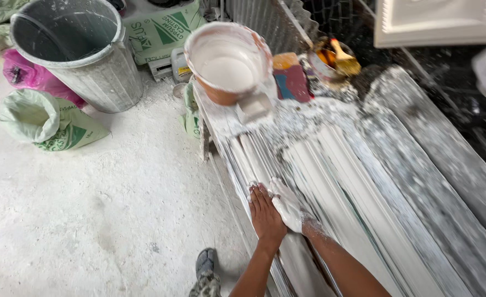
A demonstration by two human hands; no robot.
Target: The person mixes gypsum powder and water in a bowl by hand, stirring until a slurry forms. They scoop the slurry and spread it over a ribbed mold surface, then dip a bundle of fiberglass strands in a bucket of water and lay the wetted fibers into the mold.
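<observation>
Plaster moulding (331, 165) lies partly smoothed; left hand (265, 214) and plaster-coated right hand (288, 208) press flat, fingers together, far end lumpy.

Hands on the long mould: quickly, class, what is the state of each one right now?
Left hand: open, flat on the ribbed mould, holding nothing.
Right hand: open, coated in white plaster, pressed flat on the mould beside the left.

long white ribbed mould (331, 181), plaster-coated, lying flat
</observation>
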